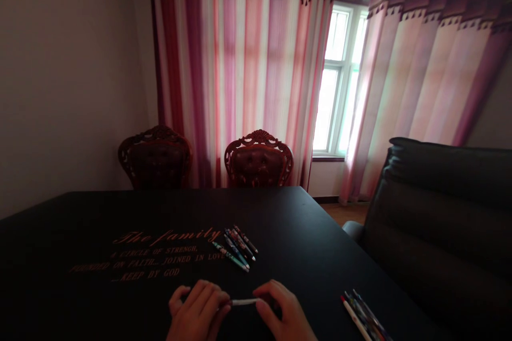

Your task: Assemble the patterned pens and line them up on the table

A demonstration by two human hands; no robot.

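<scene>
Across the black table [280, 224], printed with "The family" lettering [168, 235], a small group of patterned pens [237, 249] lies near the middle, and more pens [362, 317] lie towards the right. Nearest the camera, the left hand [200, 309] and right hand [282, 309] pinch opposite ends of a slim whitish stick [244, 302], fingers closed narrowly on it.
</scene>
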